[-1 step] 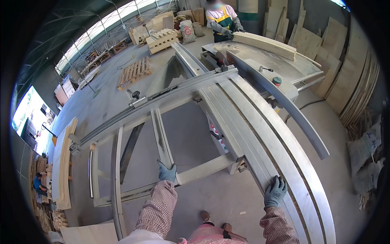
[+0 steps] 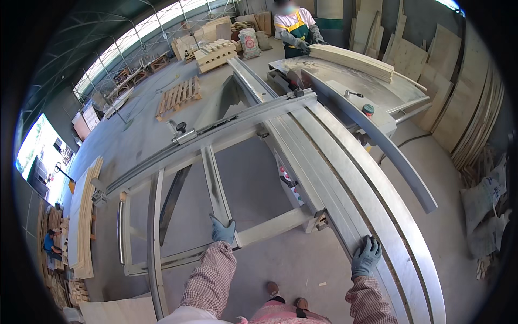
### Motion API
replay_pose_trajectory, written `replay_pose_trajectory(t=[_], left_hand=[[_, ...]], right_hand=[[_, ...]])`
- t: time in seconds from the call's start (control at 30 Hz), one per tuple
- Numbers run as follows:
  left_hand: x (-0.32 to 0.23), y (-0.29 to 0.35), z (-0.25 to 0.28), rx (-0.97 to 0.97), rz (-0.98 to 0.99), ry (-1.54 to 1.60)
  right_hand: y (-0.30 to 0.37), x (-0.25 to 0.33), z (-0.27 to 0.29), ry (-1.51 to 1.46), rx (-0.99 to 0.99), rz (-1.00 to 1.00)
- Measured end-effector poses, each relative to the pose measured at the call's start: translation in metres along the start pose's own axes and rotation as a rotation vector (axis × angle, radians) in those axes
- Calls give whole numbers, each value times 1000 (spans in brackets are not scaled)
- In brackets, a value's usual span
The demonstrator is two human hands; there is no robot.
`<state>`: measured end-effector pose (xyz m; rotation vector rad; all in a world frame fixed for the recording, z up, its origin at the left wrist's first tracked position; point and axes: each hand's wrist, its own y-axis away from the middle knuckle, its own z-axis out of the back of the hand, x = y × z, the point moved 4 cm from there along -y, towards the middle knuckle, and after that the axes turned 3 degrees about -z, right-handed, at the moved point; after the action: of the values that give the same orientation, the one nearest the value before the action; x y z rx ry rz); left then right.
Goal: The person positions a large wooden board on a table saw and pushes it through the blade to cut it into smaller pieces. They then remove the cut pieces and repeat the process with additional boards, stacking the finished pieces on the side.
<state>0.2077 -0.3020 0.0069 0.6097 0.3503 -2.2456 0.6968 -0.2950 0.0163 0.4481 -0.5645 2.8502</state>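
Observation:
I stand at the near end of a large panel saw. My left hand [image 2: 223, 230], in a blue-grey glove, grips a metal bar of the outrigger frame [image 2: 213, 178] where it meets a cross bar. My right hand [image 2: 367, 256], gloved the same, lies flat with fingers apart on the long sliding table [image 2: 329, 156]. The saw blade [image 2: 295, 80] stands far ahead. Beyond it, a co-worker in a yellow apron [image 2: 294, 29] holds a stack of pale boards [image 2: 353, 60] lying on the saw's fixed table [image 2: 334, 75].
A grey curved rail [image 2: 388, 146] runs along the right of the table, with a round button [image 2: 368, 109] beside it. Plywood sheets [image 2: 475, 108] lean at the right above sacks [image 2: 485, 200]. Pallets [image 2: 178, 97] lie on the floor; stacked boards [image 2: 83, 216] stand at left.

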Motion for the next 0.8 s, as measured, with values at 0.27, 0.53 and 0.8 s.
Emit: replay_pose_trajectory(t=[0.27,0.53,0.8], left_hand=[[29,-17,0,44,17,153],[58,-3,2,11,-61,344],[71,33,6,81,-63,353]], right_hand=[[8,23,-4,46,-19,33],[25,24,-12,113,6,9],[31,11,-3,65,0,41]])
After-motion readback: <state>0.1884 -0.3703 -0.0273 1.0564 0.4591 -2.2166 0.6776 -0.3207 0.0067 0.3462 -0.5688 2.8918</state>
